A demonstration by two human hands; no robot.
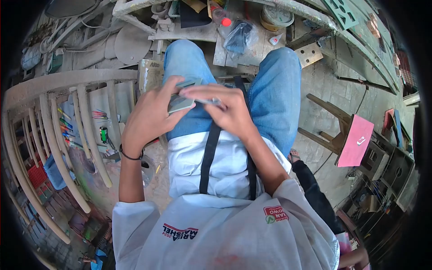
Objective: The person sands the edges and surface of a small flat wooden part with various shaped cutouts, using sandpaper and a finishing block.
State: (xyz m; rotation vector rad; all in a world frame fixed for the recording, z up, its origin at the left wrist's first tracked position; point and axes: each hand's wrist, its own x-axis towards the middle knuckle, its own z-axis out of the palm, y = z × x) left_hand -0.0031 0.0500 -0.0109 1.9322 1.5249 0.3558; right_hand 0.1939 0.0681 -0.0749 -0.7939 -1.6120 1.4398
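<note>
Above my lap, my left hand (pixel 150 108) grips a flat grey-green piece (pixel 182 105) between thumb and fingers. The piece has straight edges, and its middle is partly covered by my fingers. My right hand (pixel 229 110) reaches across from the other side, its fingertips meeting the piece. A small, thin grey thing (pixel 217 102) is pinched in my right hand; motion blur hides its kind. Below both hands are my blue jeans (pixel 274 94) and a black strap (pixel 210 157).
On the left stands a slatted wooden frame (pixel 81 76). A pink-topped stool (pixel 355 139) is at the right. Ahead lie a plastic bag (pixel 240 38), a tub (pixel 275 19) and a small white bottle (pixel 276 39). Another person's dark sleeve (pixel 315 193) shows at lower right.
</note>
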